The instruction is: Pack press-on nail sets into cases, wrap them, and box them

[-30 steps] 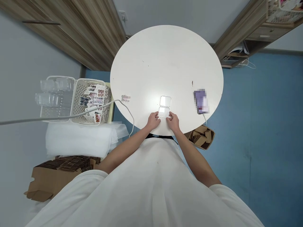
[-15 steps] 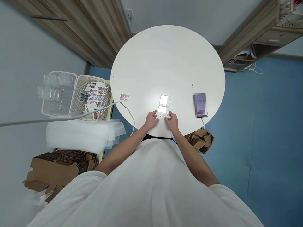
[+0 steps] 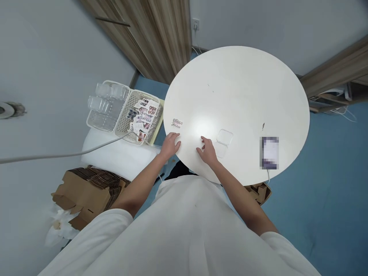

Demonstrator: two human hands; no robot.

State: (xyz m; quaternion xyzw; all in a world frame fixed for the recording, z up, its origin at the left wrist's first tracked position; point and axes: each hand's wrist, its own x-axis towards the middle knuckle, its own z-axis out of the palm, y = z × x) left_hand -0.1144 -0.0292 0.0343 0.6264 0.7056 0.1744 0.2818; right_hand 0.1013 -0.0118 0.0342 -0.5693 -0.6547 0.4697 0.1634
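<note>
A clear plastic case (image 3: 224, 142) lies unfolded on the white round table (image 3: 244, 84), its two halves side by side. My right hand (image 3: 208, 151) is just left of the case, fingers apart and holding nothing. Near the table's left edge is a small sheet of pinkish, shiny oval pieces (image 3: 176, 123), perhaps press-on nails. Just below that sheet, my left hand (image 3: 170, 145) reaches over the edge with fingers stretched out and nothing in them.
Left of the table stand a white basket of patterned cards (image 3: 143, 117) and another with clear plastic boxes (image 3: 107, 105). Flattened cardboard boxes (image 3: 83, 191) are stacked below. A pixelated device (image 3: 269, 153) with a cable lies at the table's right. A white cable (image 3: 71, 154) crosses at left.
The view has swung left. My left hand has left the clear case and moved left toward the shiny sheet. My right hand has also come away, to the case's left side.
</note>
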